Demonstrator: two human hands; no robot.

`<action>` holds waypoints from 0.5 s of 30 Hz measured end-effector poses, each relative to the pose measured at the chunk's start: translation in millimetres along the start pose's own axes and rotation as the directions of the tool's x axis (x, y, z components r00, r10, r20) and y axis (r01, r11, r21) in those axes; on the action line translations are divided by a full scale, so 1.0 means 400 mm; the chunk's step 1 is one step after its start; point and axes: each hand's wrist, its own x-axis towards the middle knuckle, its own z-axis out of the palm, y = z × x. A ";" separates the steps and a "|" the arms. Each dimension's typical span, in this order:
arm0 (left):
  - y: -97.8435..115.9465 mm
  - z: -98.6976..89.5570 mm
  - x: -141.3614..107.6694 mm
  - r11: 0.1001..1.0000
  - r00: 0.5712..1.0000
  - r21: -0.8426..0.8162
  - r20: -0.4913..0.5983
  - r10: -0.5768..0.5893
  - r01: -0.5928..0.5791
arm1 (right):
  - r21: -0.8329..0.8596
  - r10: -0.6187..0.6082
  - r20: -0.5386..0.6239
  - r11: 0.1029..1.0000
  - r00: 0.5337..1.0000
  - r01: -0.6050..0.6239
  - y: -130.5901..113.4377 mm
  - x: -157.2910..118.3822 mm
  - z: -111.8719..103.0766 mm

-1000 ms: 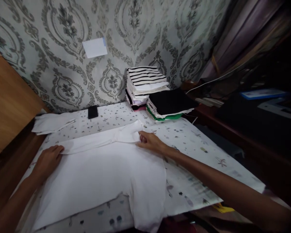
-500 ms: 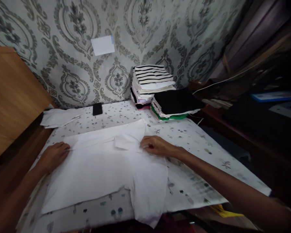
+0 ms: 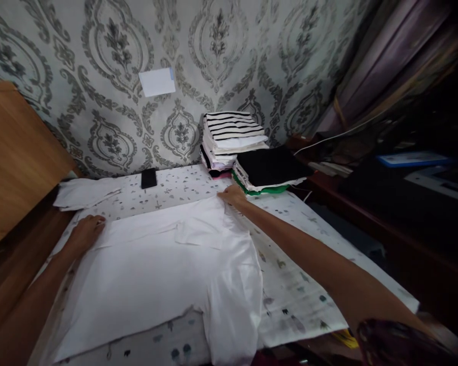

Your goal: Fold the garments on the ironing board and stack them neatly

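On a white printed cloth surface (image 3: 286, 264) lies a white fabric shirt (image 3: 148, 274), centre to near left. Right hand (image 3: 232, 195) pinches its far right corner; left hand (image 3: 87, 233) rests at its left edge, grip unclear. Grey damask-patterned wall (image 3: 183, 51) stands behind. Lettering on folded garments (image 3: 241, 174) is illegible.

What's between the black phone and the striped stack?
Only bare patterned sheet between phone and striped stack, by the head view.
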 end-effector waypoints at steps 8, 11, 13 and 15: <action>-0.023 0.032 0.004 0.996 0.996 -0.093 -0.085 0.003 -0.011 | 0.009 0.071 -0.033 0.997 0.997 -0.070 0.028 0.002 0.010; -0.027 0.036 0.011 0.985 0.995 -0.171 -0.093 -0.031 0.015 | -0.006 0.042 -0.039 0.999 0.998 -0.043 0.033 0.003 0.009; -0.024 0.026 0.014 0.972 0.996 -0.229 -0.061 -0.070 0.054 | -0.012 0.010 -0.045 1.000 0.999 -0.010 0.030 -0.003 0.009; -0.019 0.007 0.016 0.928 0.991 -0.352 0.009 -0.131 0.126 | -0.014 -0.027 -0.060 1.000 0.998 0.026 0.027 -0.015 0.013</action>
